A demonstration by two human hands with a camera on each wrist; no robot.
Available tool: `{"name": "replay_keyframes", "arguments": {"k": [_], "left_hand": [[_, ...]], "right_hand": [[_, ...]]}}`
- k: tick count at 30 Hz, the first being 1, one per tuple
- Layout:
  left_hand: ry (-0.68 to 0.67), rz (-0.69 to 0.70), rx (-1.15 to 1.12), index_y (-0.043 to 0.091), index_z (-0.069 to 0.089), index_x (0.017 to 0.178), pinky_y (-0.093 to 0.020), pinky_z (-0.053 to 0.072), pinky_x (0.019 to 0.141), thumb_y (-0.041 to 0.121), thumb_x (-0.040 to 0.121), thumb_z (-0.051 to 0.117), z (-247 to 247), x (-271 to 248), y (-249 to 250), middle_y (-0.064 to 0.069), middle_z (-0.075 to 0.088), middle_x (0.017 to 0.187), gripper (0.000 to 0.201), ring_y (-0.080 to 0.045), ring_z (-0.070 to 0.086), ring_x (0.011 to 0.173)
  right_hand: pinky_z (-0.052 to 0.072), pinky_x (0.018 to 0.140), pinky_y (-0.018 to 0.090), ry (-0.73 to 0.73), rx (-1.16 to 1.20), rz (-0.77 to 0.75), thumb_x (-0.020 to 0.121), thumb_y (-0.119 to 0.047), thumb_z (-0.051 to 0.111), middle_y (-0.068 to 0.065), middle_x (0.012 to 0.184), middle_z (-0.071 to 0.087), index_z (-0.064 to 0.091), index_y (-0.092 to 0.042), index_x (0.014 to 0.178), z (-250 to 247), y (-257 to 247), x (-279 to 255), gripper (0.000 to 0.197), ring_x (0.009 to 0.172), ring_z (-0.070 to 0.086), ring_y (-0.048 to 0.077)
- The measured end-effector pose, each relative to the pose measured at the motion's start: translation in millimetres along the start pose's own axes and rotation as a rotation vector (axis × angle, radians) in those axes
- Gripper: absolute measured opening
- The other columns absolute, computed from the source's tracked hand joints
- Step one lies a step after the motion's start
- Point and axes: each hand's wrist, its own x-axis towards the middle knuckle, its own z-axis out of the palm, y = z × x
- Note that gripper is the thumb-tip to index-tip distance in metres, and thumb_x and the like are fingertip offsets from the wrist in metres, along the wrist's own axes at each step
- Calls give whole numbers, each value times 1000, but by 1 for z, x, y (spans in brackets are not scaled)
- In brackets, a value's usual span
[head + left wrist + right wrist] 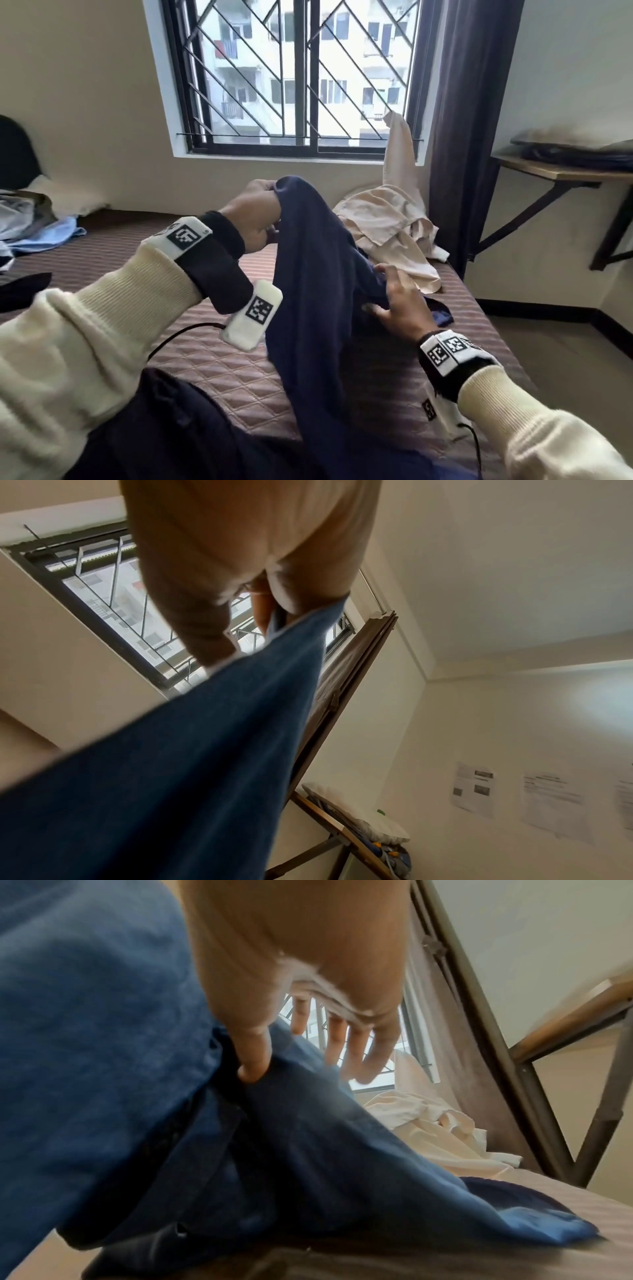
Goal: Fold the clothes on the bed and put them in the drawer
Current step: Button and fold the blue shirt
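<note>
A pile of light blue clothes (44,233) waits at nine o'clock on the bed (212,363), unfolded. Toward the centre, the person's left hand (255,219) is raised at about twelve o'clock, its fingers curled and pinching the top edge of a navy garment (308,291); the left wrist view shows the cloth (192,750) running taut from those fingers. The garment hangs down from that hold to the mattress, its lower end trailing at four o'clock. The right hand (399,301), at about three o'clock of the garment, lies against the cloth with fingers spread and straight; the right wrist view shows the thumb (251,1053) pressing into a fold of the fabric (120,1042) while the other fingers stand clear of it. A cream garment (390,222) lies crumpled at one o'clock near the curtain (455,137), and a wall shelf (561,174) sits at two o'clock. No drawer is in view. The step in hand appears to be straightening the navy piece before its first fold. The next move likely calls for the right hand to take an edge or seam, so both hands can draw the cloth flat.
</note>
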Motion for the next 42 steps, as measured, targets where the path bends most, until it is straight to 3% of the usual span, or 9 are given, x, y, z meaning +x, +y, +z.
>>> {"name": "replay_keyframes", "arguments": {"k": [4, 10, 14, 17, 20, 24, 29, 36, 42], "left_hand": [[-50, 51, 21, 12, 61, 82, -33, 42, 67, 1, 95, 54, -12, -8, 5, -6, 59, 76, 18, -28, 46, 85], [230, 262, 51, 15, 61, 75, -24, 50, 52, 13, 93, 58, -30, -8, 2, 2, 65, 68, 18, -13, 60, 60], [434, 195, 688, 10, 64, 76, -37, 49, 73, 21, 87, 61, -65, 16, -29, -13, 68, 84, 16, -23, 61, 85], [234, -51, 1136, 13, 74, 89, -29, 49, 80, 13, 82, 62, -64, 18, -67, -13, 72, 102, 14, -28, 65, 101], [-45, 127, 1192, 12, 73, 104, -29, 47, 90, 8, 86, 59, -31, 2, -96, -11, 69, 112, 23, -26, 62, 108], [-349, 354, 1018, 16, 54, 127, -32, 45, 94, 62, 77, 60, 42, -32, -104, -4, 60, 121, 68, -20, 56, 110], [81, 311, 1120, 14, 51, 111, -43, 47, 84, 27, 85, 55, 76, -37, -86, -12, 59, 116, 29, -38, 58, 106], [223, 193, 1133, 12, 56, 109, -42, 47, 84, 10, 84, 46, 33, -25, -81, -22, 61, 113, 27, -46, 57, 105], [445, 105, 836, 18, 61, 121, -38, 44, 93, 8, 88, 44, 6, -12, -68, -24, 62, 118, 39, -43, 55, 112]], "right_hand": [[39, 92, 47, 27, -163, 63, 83, -15, 60, 12, 124, 50, 48, -17, 128, 4, -6, 10, 46, 117, 48, 36], [33, 68, 28, 177, 252, -19, 74, -13, 38, 13, 76, 65, 64, -7, 92, -11, 13, 2, 32, 77, 61, 34], [35, 66, 16, 375, 287, -61, 88, 2, 56, 8, 78, 66, 70, -4, 94, -35, 19, -9, 17, 75, 58, 25], [48, 73, 26, 462, 299, -77, 87, -7, 64, 8, 80, 73, 74, -10, 91, -48, 5, -10, 11, 75, 64, 23], [39, 70, 19, 385, 295, -132, 87, -9, 65, 8, 85, 75, 76, -9, 92, -51, -23, -6, 12, 75, 61, 14], [30, 65, 20, 384, 304, -183, 88, -12, 58, 13, 84, 73, 73, -8, 88, -41, -50, 0, 16, 73, 59, 22], [36, 67, 22, 306, 439, -191, 88, -3, 60, -8, 74, 65, 71, -14, 85, -43, -42, 3, 16, 65, 50, 2], [38, 59, 14, -34, 182, -317, 73, -26, 84, -6, 64, 58, 63, -22, 66, -50, -5, -4, 22, 62, 53, 3], [50, 84, 43, 93, -331, 49, 92, -2, 41, 19, 112, 62, 59, -6, 115, -28, 5, 0, 30, 107, 59, 39]]}}
